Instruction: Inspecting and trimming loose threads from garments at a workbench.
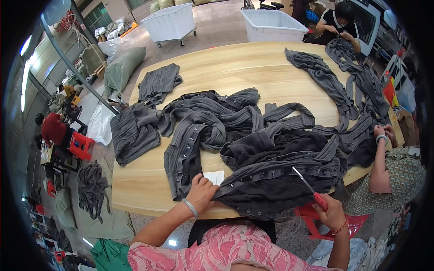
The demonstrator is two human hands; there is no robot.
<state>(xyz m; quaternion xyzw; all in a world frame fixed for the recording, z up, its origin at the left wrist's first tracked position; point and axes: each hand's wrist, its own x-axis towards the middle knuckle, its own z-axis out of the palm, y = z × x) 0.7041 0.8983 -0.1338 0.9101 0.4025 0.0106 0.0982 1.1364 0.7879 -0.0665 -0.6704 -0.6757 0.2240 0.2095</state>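
Observation:
My left hand (pixel 202 194) is closed on the edge of a dark grey ribbed cardigan (pixel 271 185) at the table's near side. A row of metal fasteners runs along the garment's front band. My right hand (pixel 333 213) is wrapped round a red-handled tool (pixel 320 201) with a long thin metal shaft. Its tip points up and left, above the cardigan; I cannot tell its exact kind. Beside my left hand lies a small white card (pixel 214 177), partly covered by cloth. Another grey ribbed garment (pixel 184 149) with fasteners lies left of the card.
More grey garments (pixel 135 131) lie across the wooden table (pixel 235 63). A person at the right edge touches dark cloth (pixel 361 153); another (pixel 337 22) handles cloth at the far right. White bins (pixel 273 28) stand beyond the table, and a red stool (pixel 312 221) is below its near edge.

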